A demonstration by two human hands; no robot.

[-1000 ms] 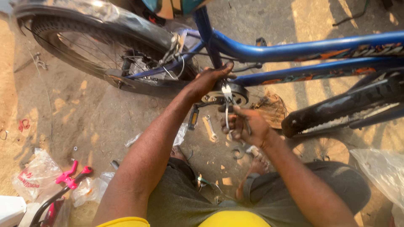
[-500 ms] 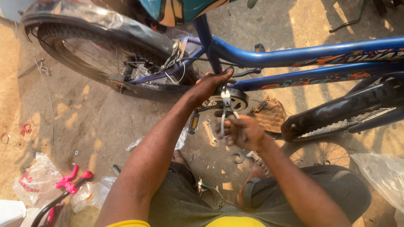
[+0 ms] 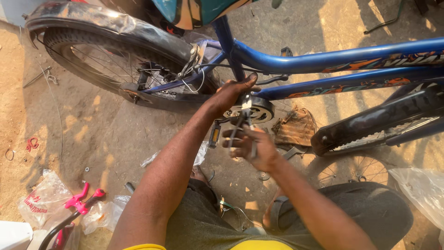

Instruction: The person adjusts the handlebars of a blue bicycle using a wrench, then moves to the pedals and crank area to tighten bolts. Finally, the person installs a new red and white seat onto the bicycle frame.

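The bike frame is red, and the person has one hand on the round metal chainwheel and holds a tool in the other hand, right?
Not quite. The head view shows the bike frame is blue, not red. The rest holds: the left hand rests on the round metal chainwheel, and the right hand holds a metal tool against it.

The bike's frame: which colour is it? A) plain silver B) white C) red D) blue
D: the bike frame has blue tubes, running above the left hand at the crank and the right hand gripping a metal tool.
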